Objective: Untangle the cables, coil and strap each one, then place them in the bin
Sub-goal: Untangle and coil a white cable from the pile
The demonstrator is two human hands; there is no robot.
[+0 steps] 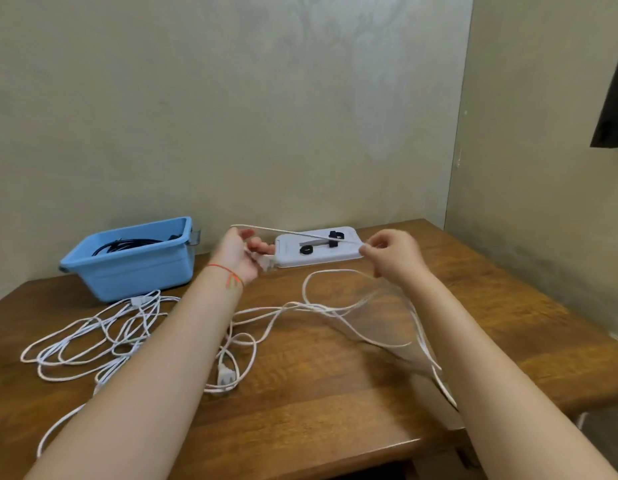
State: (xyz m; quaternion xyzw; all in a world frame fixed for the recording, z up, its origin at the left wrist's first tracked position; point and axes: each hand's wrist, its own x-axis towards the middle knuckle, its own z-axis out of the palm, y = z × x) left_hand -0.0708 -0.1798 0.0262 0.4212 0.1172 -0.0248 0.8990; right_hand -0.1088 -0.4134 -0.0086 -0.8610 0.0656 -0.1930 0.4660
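White cable [293, 232] stretches taut between both hands, running side to side. Left hand [243, 259] grips its plug end; right hand [390, 254] pinches it, slack trailing below toward the tangle.

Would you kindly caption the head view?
Both hands stretch a white cable above a wooden table.

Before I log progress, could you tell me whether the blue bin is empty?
Not empty: the bin already holds black cable.

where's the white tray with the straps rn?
Head view: the white tray sits at the table's far edge by the wall, right of the blue bin, just behind the raised hands.
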